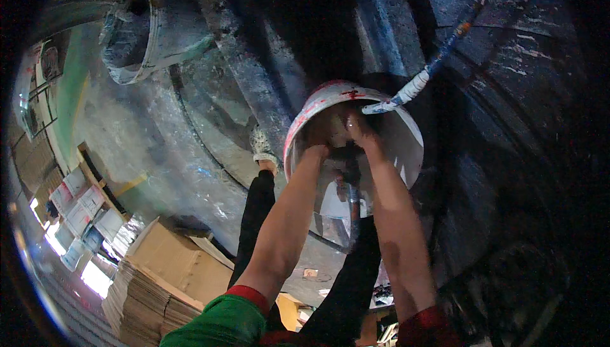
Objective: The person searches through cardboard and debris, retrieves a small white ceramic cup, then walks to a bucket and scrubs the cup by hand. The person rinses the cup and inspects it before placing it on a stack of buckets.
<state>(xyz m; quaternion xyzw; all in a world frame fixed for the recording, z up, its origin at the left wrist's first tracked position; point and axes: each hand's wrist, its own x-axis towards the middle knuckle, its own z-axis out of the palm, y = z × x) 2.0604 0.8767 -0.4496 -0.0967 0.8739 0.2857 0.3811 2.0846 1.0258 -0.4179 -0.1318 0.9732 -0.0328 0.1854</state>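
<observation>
Both my arms reach down into a white bucket [408, 132], whose rim is smeared with red and pink. My left hand [326, 136] is inside on the left, and shade hides most of its fingers. Close beside it, deeper in the bucket, is my right hand [359, 128]; its grip is too dark to make out. A paint-crusted pipe [414, 86] slants in from the upper right, its white-coated end over the far rim. Between my forearms a dark hose [354, 206] crosses the near rim into the bucket.
Another paint-stained bucket [154, 36] stands at the upper left. A thin cable [194, 128] runs across the stained floor [143, 131]. Stacked cardboard [149, 296] and a pallet of boxes [79, 204] are at the lower left. My shoe [262, 144] is left of the bucket.
</observation>
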